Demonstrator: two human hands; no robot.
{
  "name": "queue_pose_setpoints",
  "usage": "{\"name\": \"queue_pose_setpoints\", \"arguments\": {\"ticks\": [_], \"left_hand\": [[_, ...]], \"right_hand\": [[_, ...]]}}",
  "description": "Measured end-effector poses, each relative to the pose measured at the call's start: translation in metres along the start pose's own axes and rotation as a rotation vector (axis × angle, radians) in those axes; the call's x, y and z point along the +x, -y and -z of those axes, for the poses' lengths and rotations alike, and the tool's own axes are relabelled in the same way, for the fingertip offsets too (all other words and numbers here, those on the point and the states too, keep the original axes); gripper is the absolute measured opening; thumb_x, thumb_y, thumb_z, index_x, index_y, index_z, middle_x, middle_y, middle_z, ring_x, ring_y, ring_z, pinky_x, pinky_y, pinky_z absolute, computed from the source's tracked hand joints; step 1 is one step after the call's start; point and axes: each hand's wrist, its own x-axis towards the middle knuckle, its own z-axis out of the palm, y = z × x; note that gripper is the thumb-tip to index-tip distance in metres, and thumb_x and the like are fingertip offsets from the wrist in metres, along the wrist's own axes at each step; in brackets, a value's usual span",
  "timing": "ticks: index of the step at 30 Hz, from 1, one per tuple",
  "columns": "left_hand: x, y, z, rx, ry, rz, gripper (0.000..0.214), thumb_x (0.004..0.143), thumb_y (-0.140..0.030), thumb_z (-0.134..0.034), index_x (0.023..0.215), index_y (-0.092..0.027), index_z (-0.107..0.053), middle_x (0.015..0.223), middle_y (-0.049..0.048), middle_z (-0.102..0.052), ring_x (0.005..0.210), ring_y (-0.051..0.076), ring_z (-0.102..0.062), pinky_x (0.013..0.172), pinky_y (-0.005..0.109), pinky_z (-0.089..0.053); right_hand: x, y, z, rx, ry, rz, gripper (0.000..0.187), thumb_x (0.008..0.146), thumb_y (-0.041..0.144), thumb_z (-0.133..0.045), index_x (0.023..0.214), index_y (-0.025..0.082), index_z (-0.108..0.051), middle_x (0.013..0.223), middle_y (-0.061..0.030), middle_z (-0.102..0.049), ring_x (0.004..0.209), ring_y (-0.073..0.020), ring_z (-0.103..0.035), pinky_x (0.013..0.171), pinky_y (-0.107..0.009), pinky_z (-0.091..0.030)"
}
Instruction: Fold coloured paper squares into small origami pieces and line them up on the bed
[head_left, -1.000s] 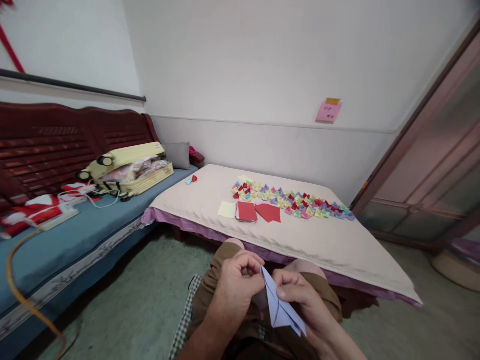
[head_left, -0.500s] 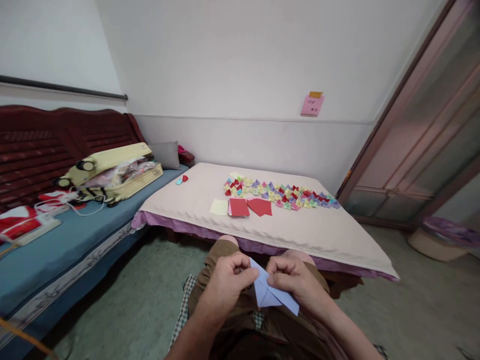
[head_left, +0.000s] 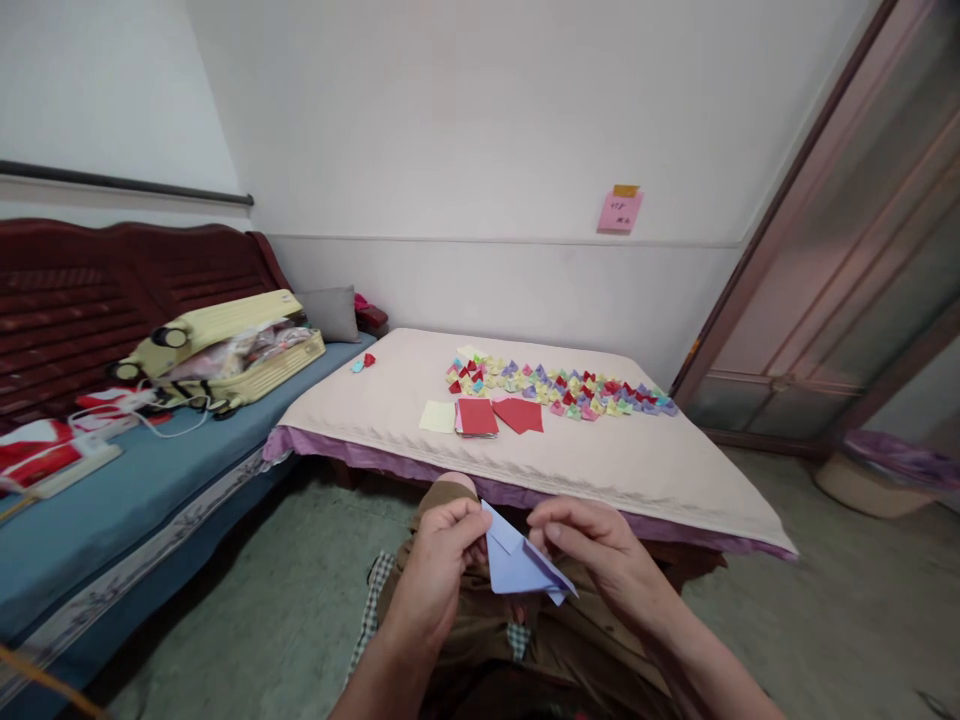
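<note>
Over my lap, my left hand [head_left: 448, 550] pinches the upper left corner of a folded blue-violet sheet of paper [head_left: 517, 568] between thumb and fingers. The paper is creased into a roughly triangular shape, with a smaller flap folded over near the top and its point toward the lower right. Just off the paper's right edge is my right hand [head_left: 592, 545], with thumb and bent fingers apart and nothing visible between them. On the table beyond lie a stack of square papers with red on top [head_left: 477, 417], a red folded paper [head_left: 519, 414] and a pale yellow sheet [head_left: 437, 416].
Many small folded paper pieces [head_left: 574, 385] in several colours spread across the cloth-covered table [head_left: 375, 405]. A red and a blue piece [head_left: 364, 363] lie at its left. An open yellow suitcase [head_left: 247, 350] rests on the wooden bench. A lined bin [head_left: 874, 485] stands at right.
My right hand has let go of the blue-violet paper and moved slightly away. The paper has turned and shifted left in my left hand, with a larger face showing.
</note>
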Motion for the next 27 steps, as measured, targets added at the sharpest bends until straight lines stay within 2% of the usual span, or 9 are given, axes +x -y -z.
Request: {"name": "queue_pose_setpoints", "arguments": {"ticks": [4,7,11,15,17,20,24,27], "left_hand": [[0.001,0.001,-0.001,-0.137,0.027,0.084,0.025,0.073,-0.027,-0.068,0.059,-0.014,-0.051,0.053,-0.004,-0.047,0.047,0.007,-0.039,0.048,0.02,-0.031],[0.001,0.003,-0.003,-0.186,0.048,0.112,0.025,0.072,-0.027,-0.068,0.059,-0.015,-0.05,0.054,-0.0035,-0.047,0.048,0.007,-0.04,0.048,0.02,-0.032],[0.001,0.005,-0.006,-0.121,0.015,0.079,0.026,0.074,-0.03,-0.066,0.06,-0.015,-0.05,0.053,-0.0037,-0.047,0.047,0.007,-0.039,0.047,0.02,-0.029],[0.0,0.006,-0.005,0.044,-0.049,-0.026,0.026,0.076,-0.031,-0.065,0.06,-0.015,-0.052,0.055,-0.0041,-0.046,0.051,0.008,-0.038,0.051,0.021,-0.029],[0.001,0.005,-0.004,0.12,-0.05,-0.062,0.027,0.077,-0.031,-0.063,0.059,-0.015,-0.05,0.055,-0.005,-0.044,0.052,0.008,-0.036,0.052,0.021,-0.028],[0.001,0.005,-0.004,0.218,-0.043,-0.1,0.028,0.079,-0.03,-0.061,0.058,-0.016,-0.049,0.055,-0.0057,-0.04,0.053,0.008,-0.033,0.052,0.021,-0.027],[0.0,0.004,-0.005,0.305,-0.05,-0.132,0.026,0.08,-0.029,-0.06,0.059,-0.015,-0.052,0.057,-0.0049,-0.041,0.056,0.009,-0.035,0.053,0.021,-0.029],[-0.001,0.003,-0.006,0.277,-0.061,-0.14,0.021,0.082,-0.034,-0.059,0.071,-0.016,-0.057,0.064,-0.0029,-0.05,0.059,0.01,-0.043,0.057,0.021,-0.036]], "right_hand": [[0.001,-0.006,0.007,-0.086,0.021,0.152,0.01,0.08,0.021,-0.068,0.076,0.021,-0.077,0.095,-0.0084,-0.07,0.091,-0.0231,-0.061,0.079,-0.032,-0.047],[0.002,-0.009,0.005,-0.063,0.029,0.183,0.009,0.077,0.02,-0.07,0.077,0.023,-0.078,0.101,-0.0091,-0.069,0.099,-0.026,-0.059,0.083,-0.035,-0.047],[0.004,-0.008,-0.002,-0.015,-0.003,0.138,0.007,0.074,0.023,-0.072,0.074,0.023,-0.079,0.101,-0.0088,-0.07,0.089,-0.0237,-0.062,0.07,-0.031,-0.049],[0.004,-0.009,-0.007,0.127,-0.129,-0.033,0.011,0.072,0.024,-0.074,0.083,0.022,-0.077,0.085,-0.0054,-0.073,0.072,-0.0168,-0.062,0.062,-0.026,-0.047],[0.004,-0.011,-0.007,0.198,-0.113,-0.124,0.014,0.071,0.027,-0.076,0.083,0.02,-0.075,0.071,-0.002,-0.071,0.06,-0.0125,-0.058,0.055,-0.022,-0.043],[0.004,-0.015,-0.008,0.237,-0.048,-0.208,0.018,0.065,0.03,-0.08,0.074,0.016,-0.074,0.057,0.0013,-0.064,0.048,-0.0092,-0.053,0.045,-0.019,-0.037],[0.006,-0.017,-0.012,0.301,0.026,-0.32,0.021,0.064,0.032,-0.08,0.071,0.015,-0.072,0.049,0.0015,-0.063,0.037,-0.0093,-0.05,0.039,-0.02,-0.034],[0.009,-0.015,-0.014,0.358,-0.002,-0.327,0.02,0.06,0.03,-0.082,0.068,0.014,-0.072,0.049,0.001,-0.063,0.04,-0.0098,-0.051,0.042,-0.02,-0.034]]}}
